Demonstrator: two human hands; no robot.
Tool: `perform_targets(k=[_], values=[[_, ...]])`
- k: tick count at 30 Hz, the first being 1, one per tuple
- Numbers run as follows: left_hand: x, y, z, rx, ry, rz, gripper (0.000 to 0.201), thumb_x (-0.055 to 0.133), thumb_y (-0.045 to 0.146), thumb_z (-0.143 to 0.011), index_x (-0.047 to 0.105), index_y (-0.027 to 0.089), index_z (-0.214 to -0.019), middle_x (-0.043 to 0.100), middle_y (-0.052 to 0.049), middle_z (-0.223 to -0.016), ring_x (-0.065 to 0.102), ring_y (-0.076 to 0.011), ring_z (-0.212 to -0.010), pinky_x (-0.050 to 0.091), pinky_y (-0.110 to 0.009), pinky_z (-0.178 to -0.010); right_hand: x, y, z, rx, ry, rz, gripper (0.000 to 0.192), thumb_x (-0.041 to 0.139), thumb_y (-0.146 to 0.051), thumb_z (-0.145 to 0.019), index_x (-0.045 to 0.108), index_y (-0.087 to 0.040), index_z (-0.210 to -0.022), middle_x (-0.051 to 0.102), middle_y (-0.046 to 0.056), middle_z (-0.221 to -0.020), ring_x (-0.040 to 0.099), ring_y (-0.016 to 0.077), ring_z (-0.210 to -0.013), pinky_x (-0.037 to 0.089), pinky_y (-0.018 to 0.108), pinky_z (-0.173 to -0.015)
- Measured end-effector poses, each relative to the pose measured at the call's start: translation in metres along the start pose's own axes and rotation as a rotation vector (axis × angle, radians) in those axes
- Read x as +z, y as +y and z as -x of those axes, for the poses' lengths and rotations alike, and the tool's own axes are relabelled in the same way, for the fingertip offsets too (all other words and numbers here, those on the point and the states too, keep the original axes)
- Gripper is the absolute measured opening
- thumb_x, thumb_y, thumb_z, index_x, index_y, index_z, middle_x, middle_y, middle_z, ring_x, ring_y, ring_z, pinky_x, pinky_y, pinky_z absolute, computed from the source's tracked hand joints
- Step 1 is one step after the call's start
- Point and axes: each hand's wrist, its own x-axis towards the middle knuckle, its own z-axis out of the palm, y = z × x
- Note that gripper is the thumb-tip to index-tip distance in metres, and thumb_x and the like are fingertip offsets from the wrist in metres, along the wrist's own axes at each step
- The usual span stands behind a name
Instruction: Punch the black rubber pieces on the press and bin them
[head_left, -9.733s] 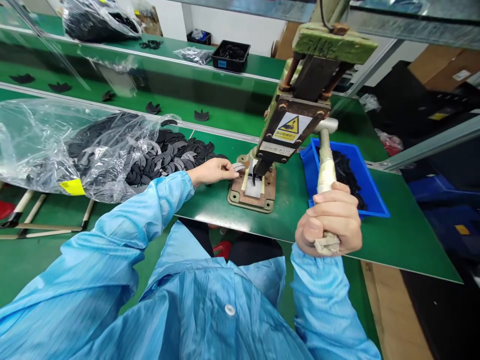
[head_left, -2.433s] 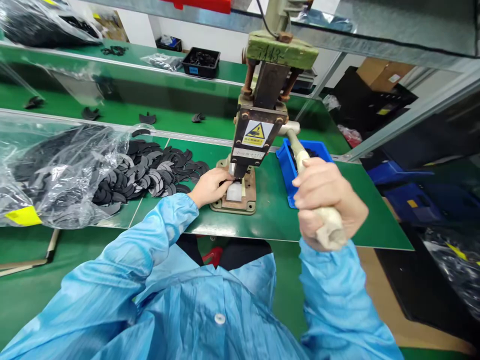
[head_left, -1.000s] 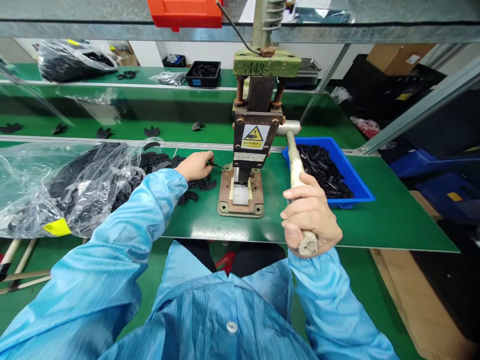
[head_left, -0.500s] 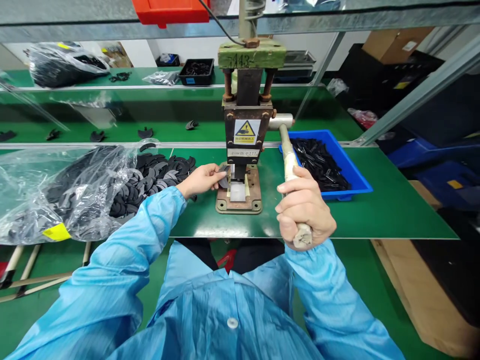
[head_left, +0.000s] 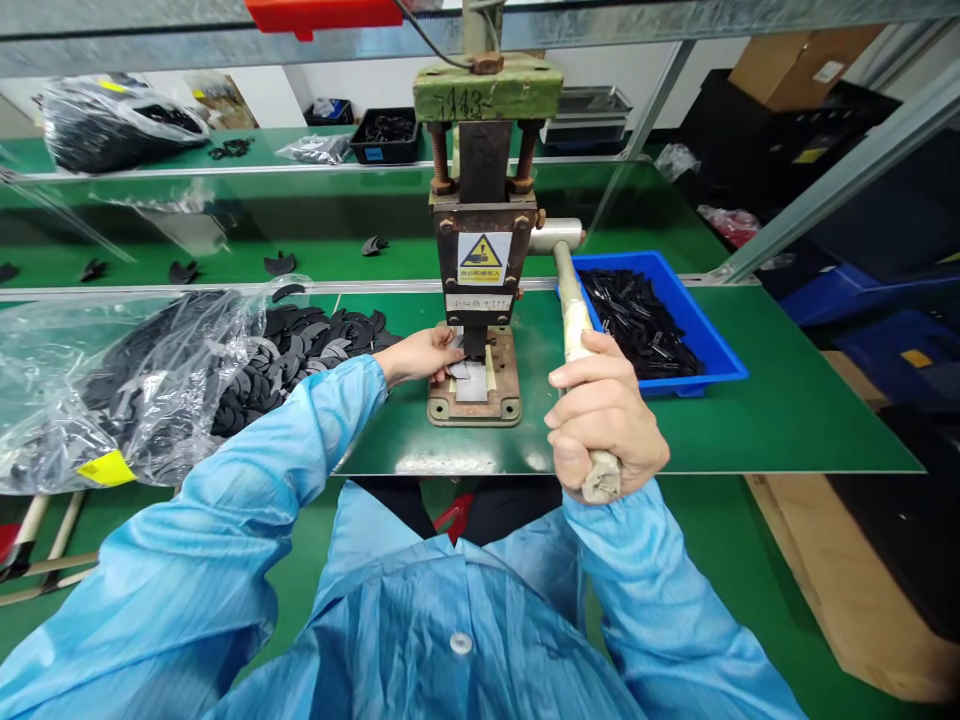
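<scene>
Curved piece (head_left: 460,371), at seven o'clock from press ram (head_left: 474,341), pinched between fingers of left hand (head_left: 421,355), apparently for steadiness; at four o'clock, lever (head_left: 571,300) clasped in wrapped fingers of right hand (head_left: 606,420), probably for leverage.

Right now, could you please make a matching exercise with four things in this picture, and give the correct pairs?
1. Left hand
2. Right hand
3. Blue box
4. Warning triangle

A. Wrapped around the handle
B. On the press front
C. Pinching a grey piece
D. Holding many black parts

Pairs: 1-C; 2-A; 3-D; 4-B
</scene>
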Motion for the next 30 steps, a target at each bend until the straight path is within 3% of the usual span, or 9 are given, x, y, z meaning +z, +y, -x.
perform_targets(k=[7, 11, 14, 16, 19, 22, 26, 30], values=[[0.002, 0.003, -0.004, -0.107, 0.003, 0.005, 0.037, 0.091, 0.031, -0.086, 0.056, 0.02, -0.083, 0.057, 0.005, -0.053, 0.052, -0.0085, -0.039, 0.033, -0.019, -0.04, -0.001, 0.0, 0.001, -0.001, -0.005, -0.016, 0.024, 0.069, -0.034, -0.092, 0.062, -0.026, -0.071, 0.067, -0.005, -0.067, 0.074, 0.0196, -0.09, 0.055, 0.062, -0.116], [0.0, 0.005, 0.0, -0.029, 0.0, -0.019, 0.037, 0.089, 0.036, -0.088, 0.056, 0.02, -0.082, 0.061, 0.002, -0.057, 0.055, -0.0096, -0.044, 0.037, -0.02, -0.043, -0.003, 0.0, -0.001, -0.004, -0.029, -0.021, 0.023, 0.069, -0.032, -0.091, 0.063, -0.025, -0.071, 0.067, -0.004, -0.067, 0.075, 0.0199, -0.09, 0.055, 0.061, -0.116], [-0.023, 0.01, 0.006, 0.095, -0.039, -0.027, 0.031, 0.081, 0.042, -0.092, 0.062, 0.018, -0.088, 0.073, -0.006, -0.08, 0.06, -0.0105, -0.054, 0.04, -0.022, -0.047, -0.004, 0.002, 0.0, -0.009, -0.041, -0.017, 0.022, 0.07, -0.032, -0.09, 0.064, -0.025, -0.071, 0.068, -0.004, -0.068, 0.074, 0.0202, -0.092, 0.054, 0.061, -0.118], [-0.05, 0.01, 0.011, 0.178, 0.04, -0.069, 0.03, 0.076, 0.046, -0.094, 0.066, 0.017, -0.094, 0.076, -0.008, -0.094, 0.061, -0.0105, -0.06, 0.043, -0.023, -0.052, -0.004, 0.004, 0.001, -0.009, -0.036, -0.021, 0.022, 0.071, -0.033, -0.091, 0.065, -0.025, -0.071, 0.068, -0.004, -0.068, 0.074, 0.0205, -0.093, 0.054, 0.061, -0.118], [-0.091, -0.001, 0.018, 0.212, 0.219, -0.351, 0.031, 0.075, 0.046, -0.089, 0.071, 0.018, -0.102, 0.075, -0.006, -0.093, 0.064, -0.0144, -0.072, 0.05, -0.027, -0.066, -0.003, 0.005, 0.002, -0.002, -0.02, -0.019, 0.023, 0.07, -0.034, -0.092, 0.065, -0.025, -0.071, 0.068, -0.004, -0.068, 0.074, 0.02, -0.092, 0.056, 0.06, -0.117], [-0.112, -0.022, 0.022, 0.219, 0.179, -0.794, 0.038, 0.078, 0.047, -0.084, 0.076, 0.02, -0.111, 0.077, -0.007, -0.103, 0.069, -0.0232, -0.094, 0.054, -0.035, -0.088, -0.003, 0.003, 0.001, 0.011, -0.021, 0.005, 0.025, 0.069, -0.036, -0.094, 0.064, -0.027, -0.071, 0.068, -0.004, -0.067, 0.074, 0.0191, -0.09, 0.058, 0.059, -0.117], [-0.104, -0.05, 0.021, 0.294, 0.137, -1.14, 0.04, 0.078, 0.053, -0.083, 0.079, 0.022, -0.108, 0.074, -0.011, -0.121, 0.063, -0.0312, -0.12, 0.047, -0.042, -0.11, -0.003, 0.002, 0.0, 0.015, -0.024, 0.03, 0.027, 0.067, -0.038, -0.096, 0.064, -0.028, -0.071, 0.067, -0.005, -0.066, 0.074, 0.019, -0.089, 0.058, 0.059, -0.117], [-0.09, -0.061, 0.018, 0.258, 0.171, -1.148, 0.037, 0.079, 0.054, -0.084, 0.077, 0.021, -0.1, 0.072, -0.013, -0.117, 0.063, -0.0313, -0.114, 0.047, -0.041, -0.106, -0.003, 0.005, 0.001, -0.007, -0.025, 0.028, 0.027, 0.069, -0.038, -0.094, 0.063, -0.028, -0.07, 0.067, -0.005, -0.065, 0.074, 0.0192, -0.088, 0.058, 0.059, -0.116]])
